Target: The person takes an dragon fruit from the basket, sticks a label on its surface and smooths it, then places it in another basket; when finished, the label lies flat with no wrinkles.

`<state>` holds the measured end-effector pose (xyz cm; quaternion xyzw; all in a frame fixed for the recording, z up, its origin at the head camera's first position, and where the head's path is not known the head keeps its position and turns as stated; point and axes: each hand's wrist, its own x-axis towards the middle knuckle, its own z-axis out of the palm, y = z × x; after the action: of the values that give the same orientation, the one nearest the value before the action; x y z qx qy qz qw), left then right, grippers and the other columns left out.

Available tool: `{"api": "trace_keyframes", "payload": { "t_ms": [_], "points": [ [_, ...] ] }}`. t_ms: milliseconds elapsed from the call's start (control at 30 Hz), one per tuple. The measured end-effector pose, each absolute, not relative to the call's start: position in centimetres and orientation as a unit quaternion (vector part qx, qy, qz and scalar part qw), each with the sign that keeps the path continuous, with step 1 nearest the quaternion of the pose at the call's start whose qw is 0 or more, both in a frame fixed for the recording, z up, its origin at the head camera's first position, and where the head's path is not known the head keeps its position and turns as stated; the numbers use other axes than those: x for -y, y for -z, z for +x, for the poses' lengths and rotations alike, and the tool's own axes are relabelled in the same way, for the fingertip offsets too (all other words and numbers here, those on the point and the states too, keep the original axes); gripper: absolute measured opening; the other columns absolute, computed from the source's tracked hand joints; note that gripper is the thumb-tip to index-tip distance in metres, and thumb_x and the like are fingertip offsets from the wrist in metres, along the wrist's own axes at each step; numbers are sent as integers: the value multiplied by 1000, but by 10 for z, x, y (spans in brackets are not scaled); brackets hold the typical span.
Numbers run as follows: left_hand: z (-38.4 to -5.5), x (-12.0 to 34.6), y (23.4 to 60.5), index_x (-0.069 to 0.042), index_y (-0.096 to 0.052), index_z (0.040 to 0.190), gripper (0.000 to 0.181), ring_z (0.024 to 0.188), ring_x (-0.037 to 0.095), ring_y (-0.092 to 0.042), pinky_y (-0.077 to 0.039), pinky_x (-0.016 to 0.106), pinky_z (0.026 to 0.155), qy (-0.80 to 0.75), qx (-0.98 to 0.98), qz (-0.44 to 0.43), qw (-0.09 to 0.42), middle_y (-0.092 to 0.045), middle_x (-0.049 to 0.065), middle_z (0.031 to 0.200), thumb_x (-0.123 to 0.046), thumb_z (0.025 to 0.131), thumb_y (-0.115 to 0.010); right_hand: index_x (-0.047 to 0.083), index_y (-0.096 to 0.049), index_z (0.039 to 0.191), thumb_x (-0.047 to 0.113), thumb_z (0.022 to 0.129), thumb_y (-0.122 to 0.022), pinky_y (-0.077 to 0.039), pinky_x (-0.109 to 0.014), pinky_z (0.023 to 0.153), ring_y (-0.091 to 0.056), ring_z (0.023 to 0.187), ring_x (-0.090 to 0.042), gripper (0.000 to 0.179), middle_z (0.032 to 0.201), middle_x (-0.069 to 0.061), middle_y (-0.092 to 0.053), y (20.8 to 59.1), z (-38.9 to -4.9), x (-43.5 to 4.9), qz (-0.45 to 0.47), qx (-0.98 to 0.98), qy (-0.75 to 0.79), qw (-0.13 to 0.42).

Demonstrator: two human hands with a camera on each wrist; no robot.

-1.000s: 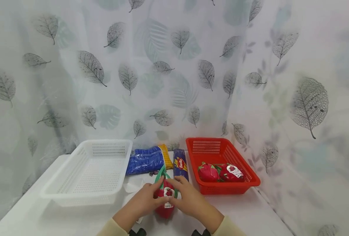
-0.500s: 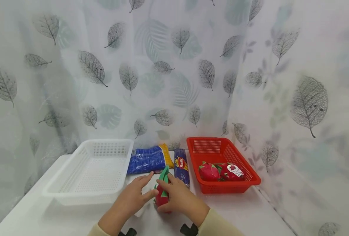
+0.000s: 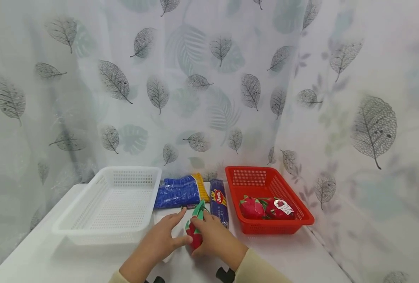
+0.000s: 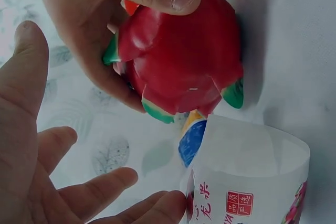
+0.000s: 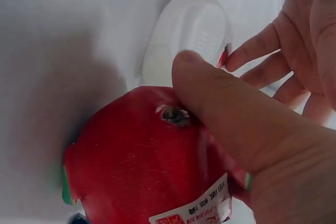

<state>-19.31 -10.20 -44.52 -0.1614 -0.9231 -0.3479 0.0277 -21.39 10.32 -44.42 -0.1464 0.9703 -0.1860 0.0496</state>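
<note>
My right hand [image 3: 216, 237] grips a red dragon fruit [image 3: 194, 232] with green scales, low over the white table. The thumb lies across the skin in the right wrist view, where part of a white label [image 5: 197, 208] shows. Left of the fruit, my left hand [image 3: 159, 237] is spread, with straight fingers and the thumb apart. Its fingertips are at the edge of a white paper band [image 4: 252, 166] with red printing, standing as a loop. Whether they touch it I cannot tell. In the head view that hand mostly hides the band.
A white plastic basket [image 3: 65, 232] stands at left. At right is a red basket [image 3: 266, 226] holding dragon fruits [image 3: 251, 207]. Behind the hands lie a blue and yellow packet [image 3: 177, 192] and a spaghetti pack [image 3: 219, 202]. A leaf-print curtain [image 3: 195, 110] hangs behind.
A second ago both hands were on the dragon fruit, its label facing the camera. The left hand has moved off to the left; the right hand has turned the fruit.
</note>
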Motion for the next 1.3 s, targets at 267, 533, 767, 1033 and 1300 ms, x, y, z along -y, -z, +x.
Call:
{"api": "trace_keyframes", "payload": {
  "t_ms": [267,533,767,1033,1300],
  "points": [
    [-188,100,450,-25,-47,162,95,144,43,-54,-46,64,117,356,918,-167,43,-57,19,155,-55,80,-86,35,-61,148,36,65,-103,-66,-57,81,-48,141,-39,92,159,-13,-49,447,-211,-107,-155,-969,189,34],
    [-191,96,449,-26,-46,162,95,144,44,-53,-45,64,118,339,925,-164,39,-56,19,156,-60,81,-84,35,-59,150,38,65,-102,-66,-60,82,-45,145,-41,95,163,-15,-45,445,-206,-111,-140,-972,182,43],
    [-192,92,450,-25,-45,163,100,143,43,-55,-48,63,115,330,930,-156,36,-56,20,155,-63,80,-84,33,-56,152,32,67,-101,-67,-57,81,-43,148,-39,96,164,-15,-42,421,-185,-128,-142,-969,199,-11],
    [-200,72,453,-22,-42,165,107,140,49,-55,-50,67,111,289,943,-158,35,-49,23,160,-69,77,-83,32,-49,159,39,73,-98,-67,-55,86,-44,148,-38,99,169,-13,-37,359,-177,-172,-109,-968,202,-97],
    [-215,28,448,-24,-40,166,104,150,48,-45,-46,69,114,301,929,-217,-6,-40,19,168,-69,81,-80,20,-44,161,41,80,-90,-67,-52,87,-55,133,-37,96,155,-16,-50,314,-225,-243,-55,-971,219,-75]
  ]
}}
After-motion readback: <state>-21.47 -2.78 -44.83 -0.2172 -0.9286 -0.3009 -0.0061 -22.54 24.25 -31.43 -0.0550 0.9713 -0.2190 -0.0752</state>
